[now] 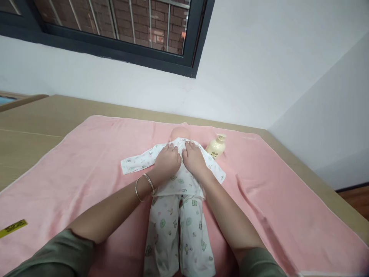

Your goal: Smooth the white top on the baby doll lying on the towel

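Observation:
A baby doll lies stretched out, its bald head (180, 133) pointing away from me. It wears a white printed long-sleeved shirt (180, 184) and matching trousers (164, 227). My left hand (167, 159) rests flat on the left side of the shirt's upper part, fingers extended and a metal bangle (148, 182) on the wrist. Beside it, my right hand (194, 159) lies on the right side of the upper shirt, its fingers also laid on the cloth. Neither palm shows. The shirt's sleeves (138, 162) spread out to both sides. Which way the doll faces, I cannot tell.
A cream pump bottle (216, 147) stands near the right sleeve. Under everything is a pink blanket (100, 154) on a wooden surface (31, 127). A yellow and black strip (13, 228) lies at the left. A white wall (245, 77) and dark-framed window (191, 46) rise behind.

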A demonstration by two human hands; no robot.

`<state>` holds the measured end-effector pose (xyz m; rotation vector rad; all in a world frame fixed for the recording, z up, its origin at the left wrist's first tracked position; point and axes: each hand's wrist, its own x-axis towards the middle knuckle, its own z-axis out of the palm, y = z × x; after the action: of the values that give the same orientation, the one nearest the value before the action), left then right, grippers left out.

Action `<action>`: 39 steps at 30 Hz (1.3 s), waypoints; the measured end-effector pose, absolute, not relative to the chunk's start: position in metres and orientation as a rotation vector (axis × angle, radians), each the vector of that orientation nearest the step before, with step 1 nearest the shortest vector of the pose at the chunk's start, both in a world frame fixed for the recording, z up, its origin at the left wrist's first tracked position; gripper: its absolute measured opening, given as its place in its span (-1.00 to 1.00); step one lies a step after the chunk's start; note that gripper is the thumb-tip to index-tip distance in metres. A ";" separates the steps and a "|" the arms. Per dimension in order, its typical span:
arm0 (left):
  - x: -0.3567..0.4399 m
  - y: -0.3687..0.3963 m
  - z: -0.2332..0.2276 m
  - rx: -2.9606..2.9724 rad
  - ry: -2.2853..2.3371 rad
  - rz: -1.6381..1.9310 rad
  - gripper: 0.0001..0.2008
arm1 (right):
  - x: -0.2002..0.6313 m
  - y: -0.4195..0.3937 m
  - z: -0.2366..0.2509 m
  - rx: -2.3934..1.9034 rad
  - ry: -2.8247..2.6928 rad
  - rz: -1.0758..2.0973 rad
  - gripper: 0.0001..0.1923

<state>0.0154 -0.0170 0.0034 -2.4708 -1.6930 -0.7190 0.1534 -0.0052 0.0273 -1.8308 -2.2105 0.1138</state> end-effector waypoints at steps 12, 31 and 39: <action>0.004 0.000 0.005 -2.563 -1.764 -0.798 -0.61 | 0.140 -0.032 0.047 -1.780 -2.307 0.099 -0.64; 0.000 0.012 -0.003 -2.582 -1.859 -0.880 -0.50 | 0.134 -0.041 0.050 -1.952 -2.351 -0.091 -0.65; 0.011 -0.007 -0.007 -2.451 -1.787 -0.775 -0.50 | 0.148 -0.014 0.036 -1.856 -2.067 0.064 -0.62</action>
<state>0.0109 -0.0071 -0.0070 -2.4505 -1.7871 -0.7751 0.1475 -0.0142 0.0361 -1.8561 -2.0666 0.0644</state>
